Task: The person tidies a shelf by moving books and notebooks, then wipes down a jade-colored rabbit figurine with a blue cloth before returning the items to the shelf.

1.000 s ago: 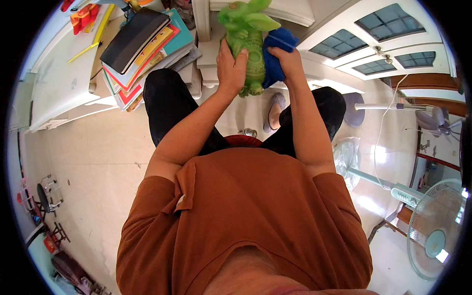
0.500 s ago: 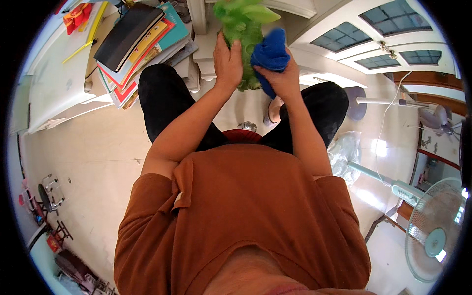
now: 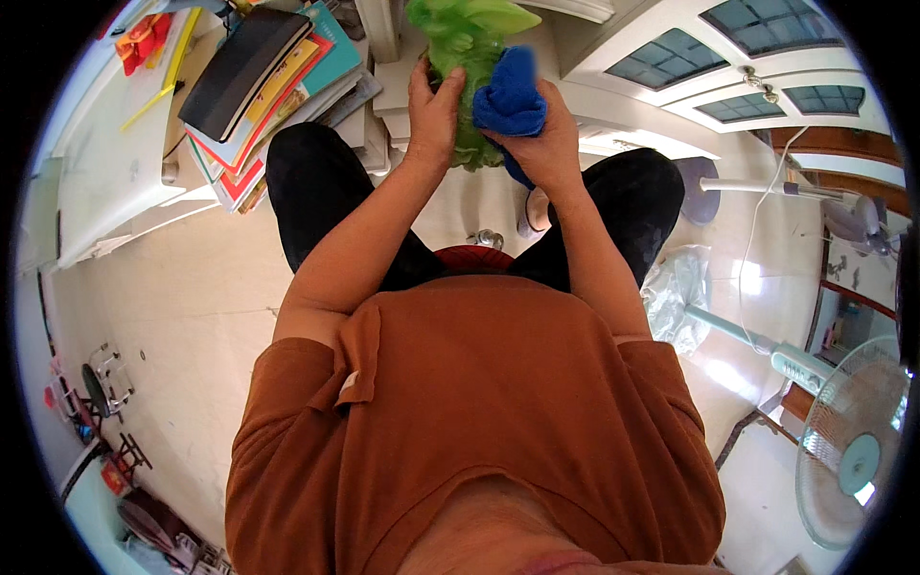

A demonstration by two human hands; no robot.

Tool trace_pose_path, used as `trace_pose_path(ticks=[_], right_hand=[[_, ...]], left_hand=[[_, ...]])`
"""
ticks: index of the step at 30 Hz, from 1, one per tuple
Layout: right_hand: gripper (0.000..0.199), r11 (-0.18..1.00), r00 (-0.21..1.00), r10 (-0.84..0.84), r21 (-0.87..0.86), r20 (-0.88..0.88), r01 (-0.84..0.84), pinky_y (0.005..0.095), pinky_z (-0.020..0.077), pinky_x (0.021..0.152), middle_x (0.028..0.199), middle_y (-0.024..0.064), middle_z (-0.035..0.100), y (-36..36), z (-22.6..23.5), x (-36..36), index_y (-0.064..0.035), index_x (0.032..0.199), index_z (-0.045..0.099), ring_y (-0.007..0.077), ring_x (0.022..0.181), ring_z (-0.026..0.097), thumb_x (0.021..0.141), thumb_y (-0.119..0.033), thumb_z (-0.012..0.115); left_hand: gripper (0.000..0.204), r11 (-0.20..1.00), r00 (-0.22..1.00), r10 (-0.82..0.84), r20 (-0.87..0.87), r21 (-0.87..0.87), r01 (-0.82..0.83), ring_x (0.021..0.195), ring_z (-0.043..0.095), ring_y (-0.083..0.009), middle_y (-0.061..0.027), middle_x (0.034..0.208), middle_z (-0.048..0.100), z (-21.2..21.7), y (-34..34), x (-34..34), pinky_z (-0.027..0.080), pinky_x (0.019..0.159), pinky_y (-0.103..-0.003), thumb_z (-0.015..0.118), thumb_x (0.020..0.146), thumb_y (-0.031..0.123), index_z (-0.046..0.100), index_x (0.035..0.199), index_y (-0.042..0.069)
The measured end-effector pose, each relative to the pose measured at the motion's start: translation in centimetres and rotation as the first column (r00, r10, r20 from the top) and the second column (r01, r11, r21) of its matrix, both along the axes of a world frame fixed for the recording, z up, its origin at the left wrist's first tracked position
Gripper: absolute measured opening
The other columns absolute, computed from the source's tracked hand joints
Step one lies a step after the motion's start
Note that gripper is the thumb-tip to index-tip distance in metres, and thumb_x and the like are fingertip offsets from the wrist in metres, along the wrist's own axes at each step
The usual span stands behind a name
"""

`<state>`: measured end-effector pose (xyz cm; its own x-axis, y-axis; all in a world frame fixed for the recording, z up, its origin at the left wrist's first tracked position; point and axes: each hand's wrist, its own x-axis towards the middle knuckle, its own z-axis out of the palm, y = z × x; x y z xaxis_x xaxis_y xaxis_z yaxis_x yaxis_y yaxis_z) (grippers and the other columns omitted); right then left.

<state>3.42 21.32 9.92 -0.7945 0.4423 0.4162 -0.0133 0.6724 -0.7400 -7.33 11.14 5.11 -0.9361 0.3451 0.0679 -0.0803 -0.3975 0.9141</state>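
- The green figurine (image 3: 468, 53) is held up in front of the person, above the space between the knees, with its top cut off by the upper edge of the view.
- Its colour runs from bright, yellowish green at the top to a duller, mottled green lower down; the surface has a wet-looking or glassy sheen and seems slightly translucent.
- A long, smooth, pointed form like an ear juts out toward the right near the top.
- The body below is bumpy with raised relief, too blurred to read in detail, and ends in an uneven, knobbly base.
- The left hand (image 3: 433, 120) grips the figurine's left side, thumb and fingers parted only as far as its body requires, the thumb lying along the front.
- The right hand (image 3: 548, 139) is curled around a bunched blue cloth (image 3: 510, 101), thumb beneath the thick fold.
- The cloth is deep blue and soft-looking; it overlaps the figurine's right side, and one end hangs below the thumb. How much of it presses on the surface cannot be told.
- To the left sits an uneven stack of books (image 3: 316, 72), topped by a black book (image 3: 244, 72).
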Motion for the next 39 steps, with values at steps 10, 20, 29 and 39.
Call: trace_pose_path(ticks=[10, 20, 29, 39], right_hand=[[0.052, 0.901, 0.999, 0.017, -0.433, 0.040, 0.002, 0.0371, 0.0521, 0.089, 0.109, 0.0125, 0.070, 1.1, -0.1, -0.9, -0.0059, 0.110, 0.067, 0.0259, 0.099, 0.068, 0.065, -0.022, 0.090], [0.047, 0.863, 0.957, -0.182, 0.503, 0.225, 0.046, 0.0462, 0.0527, 0.081, 0.116, 0.0156, 0.057, -4.3, 3.9, -2.7, -0.0133, 0.110, 0.064, 0.0382, 0.101, 0.062, 0.066, -0.022, 0.079], [0.051, 0.897, 0.964, -0.033, 0.434, 0.265, -0.089, 0.0452, 0.0521, 0.085, 0.115, 0.0156, 0.057, -1.4, 4.4, -2.9, -0.0120, 0.111, 0.063, 0.0385, 0.102, 0.062, 0.063, -0.018, 0.079], [0.055, 0.661, 0.982, 0.156, -0.750, 0.107, -0.023, 0.0366, 0.0528, 0.090, 0.116, 0.0101, 0.067, 6.4, 0.9, 0.1, -0.0018, 0.125, 0.059, 0.0211, 0.104, 0.066, 0.075, -0.011, 0.082]], left_hand=[[0.060, 0.954, 0.974, -0.138, 0.179, 0.288, 0.083, 0.111, 0.059, -0.0224, -0.0103, 0.124, 0.059, 0.0, -0.2, -0.7, 0.048, 0.097, -0.036, 0.033, 0.103, 0.055, 0.049, 0.132, 0.005], [0.064, 0.870, 0.945, -0.270, 0.185, 0.468, 0.157, 0.114, 0.059, -0.0214, -0.0078, 0.122, 0.062, -0.9, -0.3, -0.3, 0.045, 0.102, -0.037, 0.031, 0.100, 0.063, 0.052, 0.130, 0.011], [0.071, 0.985, 0.961, -0.018, 0.277, 0.167, -0.030, 0.121, 0.051, -0.0220, -0.0064, 0.134, 0.050, -3.3, 1.3, -0.9, 0.042, 0.104, -0.040, 0.043, 0.094, 0.067, 0.038, 0.141, 0.013], [0.106, 0.984, 0.997, 0.058, 0.048, -0.170, -0.049, 0.133, 0.030, -0.0359, -0.0221, 0.142, 0.023, -1.1, 1.5, -1.7, 0.034, 0.110, -0.044, 0.075, 0.079, 0.055, 0.016, 0.150, 0.002]])
